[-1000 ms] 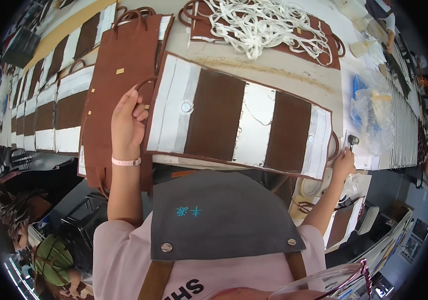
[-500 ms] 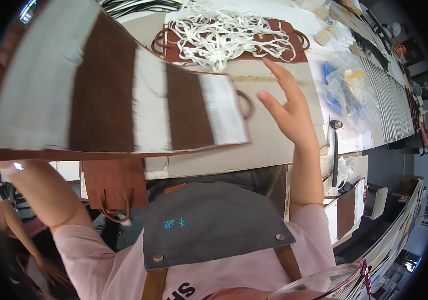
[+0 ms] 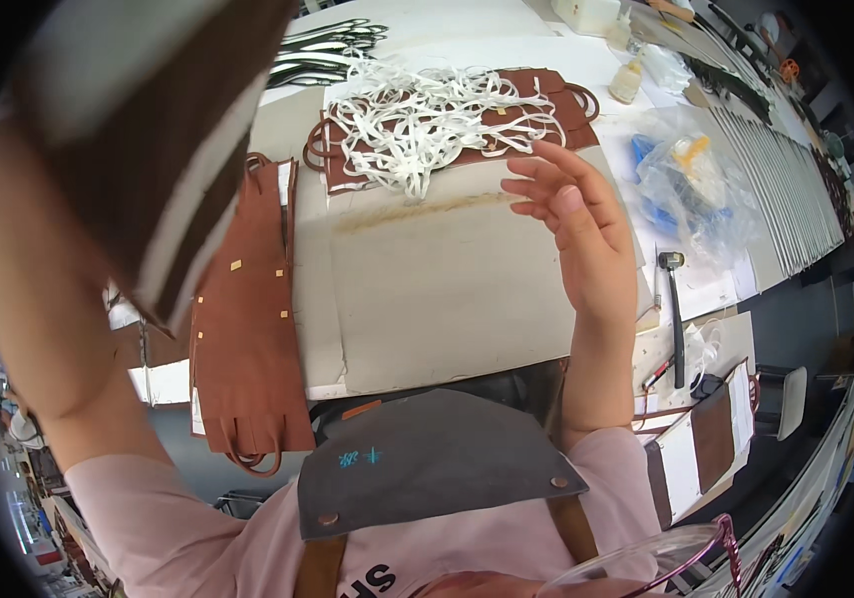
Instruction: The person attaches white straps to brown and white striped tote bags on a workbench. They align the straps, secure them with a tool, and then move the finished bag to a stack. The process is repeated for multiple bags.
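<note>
My left arm reaches up at the left, its hand hidden behind a blurred leather panel with dark brown and white bands. The panel is held tilted in the air by that arm. Beneath it, at the left end of the work surface, lie reddish-brown leather pieces with looped handles and small yellowish squares. My right hand hovers over the grey board, fingers apart and slightly curled, with nothing in them. Just beyond it, a tangled heap of white strips lies on another brown leather piece with handles.
Black straps lie at the far left of the table. To the right are a clear plastic bag with something blue, a hammer, a small bottle and a row of thin pale rods. Banded panels sit lower right.
The banded panel has swung up and left with my left arm, uncovering the brown leather pieces and more of the grey board. My right hand's fingers have curled slightly.
</note>
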Available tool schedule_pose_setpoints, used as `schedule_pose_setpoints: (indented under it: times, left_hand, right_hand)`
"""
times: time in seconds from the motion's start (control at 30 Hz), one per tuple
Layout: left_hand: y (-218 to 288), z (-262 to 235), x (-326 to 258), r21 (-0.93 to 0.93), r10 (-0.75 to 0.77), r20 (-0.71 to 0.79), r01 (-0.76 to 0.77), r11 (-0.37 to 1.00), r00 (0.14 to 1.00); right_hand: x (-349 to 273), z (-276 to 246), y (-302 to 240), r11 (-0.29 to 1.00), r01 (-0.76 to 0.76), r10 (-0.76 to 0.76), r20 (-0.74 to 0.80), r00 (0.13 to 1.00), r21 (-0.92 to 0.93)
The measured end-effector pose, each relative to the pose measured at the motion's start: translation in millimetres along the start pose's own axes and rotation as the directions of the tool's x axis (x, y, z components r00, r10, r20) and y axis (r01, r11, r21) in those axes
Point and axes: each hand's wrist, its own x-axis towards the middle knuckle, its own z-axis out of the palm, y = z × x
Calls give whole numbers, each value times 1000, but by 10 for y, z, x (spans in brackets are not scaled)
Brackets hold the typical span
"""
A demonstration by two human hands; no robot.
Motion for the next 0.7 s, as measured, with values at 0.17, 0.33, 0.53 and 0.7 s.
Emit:
schedule_pose_setpoints:
  times: [0.17,0.33,0.53,0.7]
  left_hand:
    - [-1051,332,98,577,-352,305,122,807,885]
    - [-1610,-618,-875,739,-110,-254,266,619,961]
    - [-2463,-1847,-3374,461,151,-883,881,108,444]
    - [-2845,-1802,-3768,344,61,-930,803,487,362]
  right_hand:
    - [-134,-326,487,926,-67,158,-219,963,372]
    - [-414,-1107,1383,897,-374,438,-349,829,237]
    - [-298,-1237,1523,811,-578,556,-433,709,95]
    - [-208,-1324,1617,799,-578,427,-521,739,-165]
